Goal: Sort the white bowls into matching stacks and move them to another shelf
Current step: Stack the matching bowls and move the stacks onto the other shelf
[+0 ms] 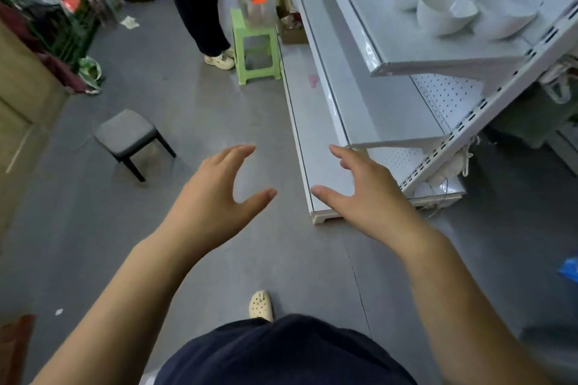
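Two hands are hovering over the floor (194, 97), holding nothing: left hand (215, 197) and right hand (366, 197) are both spread, fingers relaxed, palms facing each other. White bowls (447, 12) are sitting loose and tipped on the upper shelf (406, 55), well apart from the hands. I'm judging that sorting is not yet begun, and the next move is calling for a reach up and right. Blur and the top edge are cutting into the bowls, so I'm not making out their count or sizes.
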